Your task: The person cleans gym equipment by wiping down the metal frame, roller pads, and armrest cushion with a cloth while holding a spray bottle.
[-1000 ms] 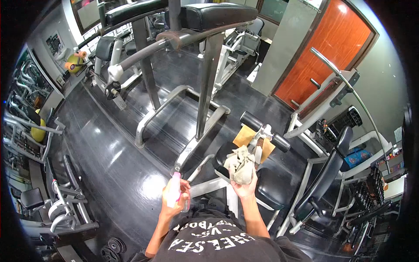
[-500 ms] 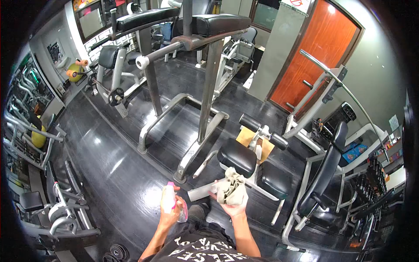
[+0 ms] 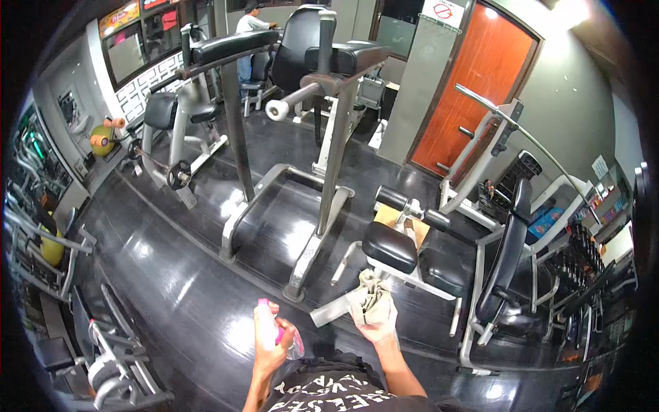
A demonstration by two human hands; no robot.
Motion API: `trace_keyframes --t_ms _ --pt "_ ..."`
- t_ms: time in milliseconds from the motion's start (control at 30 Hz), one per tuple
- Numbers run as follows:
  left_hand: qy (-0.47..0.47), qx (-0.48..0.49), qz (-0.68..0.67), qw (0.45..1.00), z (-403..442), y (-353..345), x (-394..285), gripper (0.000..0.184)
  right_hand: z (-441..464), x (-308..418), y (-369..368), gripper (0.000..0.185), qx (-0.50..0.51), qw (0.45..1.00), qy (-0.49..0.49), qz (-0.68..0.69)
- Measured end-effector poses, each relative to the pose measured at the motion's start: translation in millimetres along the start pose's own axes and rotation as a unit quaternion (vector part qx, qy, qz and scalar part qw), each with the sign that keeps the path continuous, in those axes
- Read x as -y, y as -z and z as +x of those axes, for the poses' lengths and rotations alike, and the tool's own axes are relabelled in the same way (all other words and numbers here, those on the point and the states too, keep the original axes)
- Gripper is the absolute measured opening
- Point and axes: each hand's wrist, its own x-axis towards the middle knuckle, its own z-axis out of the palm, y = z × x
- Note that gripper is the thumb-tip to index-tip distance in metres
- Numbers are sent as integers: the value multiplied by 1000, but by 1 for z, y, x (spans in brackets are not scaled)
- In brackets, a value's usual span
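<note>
My left hand (image 3: 273, 338) is wrapped round a spray bottle (image 3: 265, 323) with a pink and white top and a clear lower part. To its right, my right hand (image 3: 382, 329) holds a crumpled beige cloth (image 3: 371, 299) from below, palm up. Just beyond the cloth is a machine with a black padded seat (image 3: 389, 246) and a second black pad (image 3: 443, 272). Neither hand touches the machine.
A tall frame with black arm pads (image 3: 237, 45) stands ahead. Behind it is a person (image 3: 252, 25) in a light top. A bench backrest (image 3: 506, 264) and a long bar (image 3: 525, 132) are at right. Weight machines line the left.
The view has tilted up, bringing the person at the back into sight. The cloth, first in front of the seat, is now below it in view. Both hands keep their hold.
</note>
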Motion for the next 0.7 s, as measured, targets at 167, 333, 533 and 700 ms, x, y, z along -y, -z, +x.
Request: trace_keyframes --t_ms 167,333,533,700 --pt "66 -51 -141 986 3 96 -11 54 43 -77 -38 42 41 965 -75 249" --pt "40 -51 -66 996 12 193 -2 43 78 -152 -102 34 -57 967 43 246" --pt "0 -27 -94 995 48 257 15 49 105 -203 -125 37 80 948 -9 308" --pt "26 54 -141 988 107 272 35 43 118 -225 -136 55 15 976 -9 215"
